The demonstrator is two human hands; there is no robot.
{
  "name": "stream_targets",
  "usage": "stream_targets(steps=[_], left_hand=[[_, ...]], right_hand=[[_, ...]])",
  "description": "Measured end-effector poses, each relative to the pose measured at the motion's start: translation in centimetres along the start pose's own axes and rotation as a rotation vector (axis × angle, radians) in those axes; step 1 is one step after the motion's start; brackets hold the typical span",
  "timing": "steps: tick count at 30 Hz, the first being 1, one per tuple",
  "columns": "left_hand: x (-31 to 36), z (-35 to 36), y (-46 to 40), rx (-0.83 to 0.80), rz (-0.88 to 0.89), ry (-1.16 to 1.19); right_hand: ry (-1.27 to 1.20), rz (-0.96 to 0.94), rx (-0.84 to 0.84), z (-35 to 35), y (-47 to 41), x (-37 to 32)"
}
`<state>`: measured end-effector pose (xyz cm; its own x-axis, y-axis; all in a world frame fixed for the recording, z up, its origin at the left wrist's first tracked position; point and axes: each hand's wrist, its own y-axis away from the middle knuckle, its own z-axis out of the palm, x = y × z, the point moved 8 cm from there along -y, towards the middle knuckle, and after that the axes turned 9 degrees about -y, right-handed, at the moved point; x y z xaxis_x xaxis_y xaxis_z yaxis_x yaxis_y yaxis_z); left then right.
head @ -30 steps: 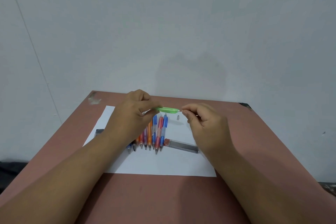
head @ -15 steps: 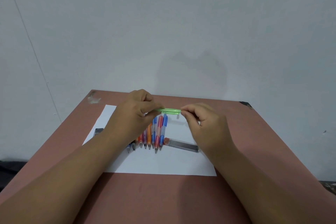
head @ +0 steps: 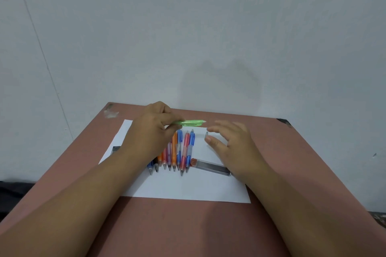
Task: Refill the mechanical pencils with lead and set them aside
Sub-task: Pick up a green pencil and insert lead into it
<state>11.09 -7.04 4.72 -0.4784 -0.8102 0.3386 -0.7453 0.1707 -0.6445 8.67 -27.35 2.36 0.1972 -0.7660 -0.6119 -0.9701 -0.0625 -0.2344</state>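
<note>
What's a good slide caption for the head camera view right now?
Left hand holds a green mechanical pencil above a row of pencils while the open right hand reaches toward a small cap.

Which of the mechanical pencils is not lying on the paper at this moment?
The green pencil: the left hand grips it in the air, lying level above the row of pencils that rest side by side on the paper.

A row of pencils (head: 177, 152) lies on the paper (head: 188, 188), the lead case (head: 211, 167) right of them.
</note>
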Motion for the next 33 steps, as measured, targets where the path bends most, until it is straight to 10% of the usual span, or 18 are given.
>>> stream_targets(steps=[6, 16, 23, 33], left_hand=[[-0.8, 0.2, -0.2, -0.028, -0.096, -0.027], [-0.8, 0.7, -0.2, -0.090, -0.122, -0.014], [-0.5, 0.7, -0.1, -0.102, -0.080, 0.003], [0.3, 1.0, 0.2, -0.127, 0.020, 0.018]], right_hand=[[0.203, 0.084, -0.261, 2.1, 0.4, 0.3], [0.191, 0.086, -0.239, 1.9, 0.5, 0.1], [-0.294, -0.015, 0.264, -2.2, 0.4, 0.4], [-0.796, 0.097, 0.269, -2.0, 0.6, 1.5]])
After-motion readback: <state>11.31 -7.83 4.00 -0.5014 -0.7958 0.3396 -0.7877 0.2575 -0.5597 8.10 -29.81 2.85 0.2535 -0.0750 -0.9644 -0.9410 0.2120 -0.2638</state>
